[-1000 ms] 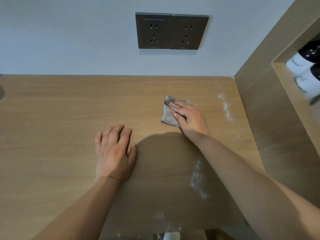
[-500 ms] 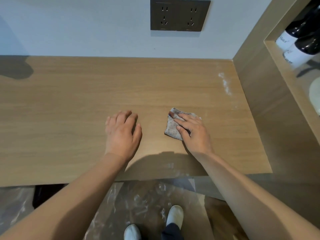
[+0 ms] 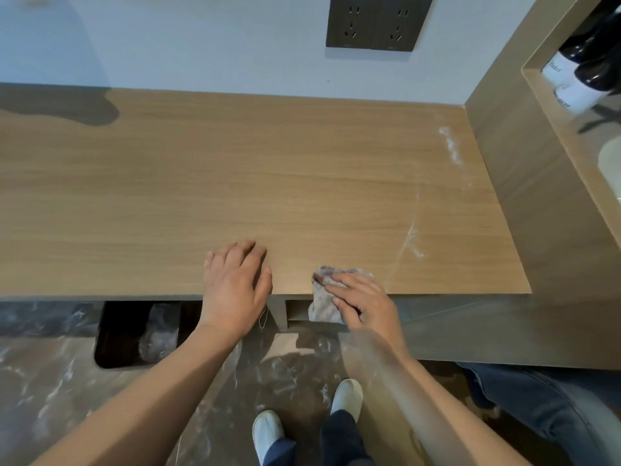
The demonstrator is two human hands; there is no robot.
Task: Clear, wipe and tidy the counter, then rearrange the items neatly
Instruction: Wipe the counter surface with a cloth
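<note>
A small grey speckled cloth (image 3: pixel 323 303) lies at the front edge of the wooden counter (image 3: pixel 255 183), partly hanging over it. My right hand (image 3: pixel 364 306) presses flat on the cloth with straight fingers. My left hand (image 3: pixel 235 284) rests palm down on the counter's front edge, just left of the cloth, holding nothing. White powder streaks (image 3: pixel 450 146) mark the counter near the right wall, with another streak (image 3: pixel 411 242) nearer the front.
A wooden side panel (image 3: pixel 524 183) closes the counter on the right, with a niche holding two dark bottles (image 3: pixel 584 65). A double socket (image 3: pixel 378 21) is on the back wall. Below are a dark bin opening (image 3: pixel 134 334) and my white shoes (image 3: pixel 347 395).
My right hand has dragged the cloth from the counter's middle right back to the front edge. My left hand slid back to the edge too. The view has tilted down toward the floor.
</note>
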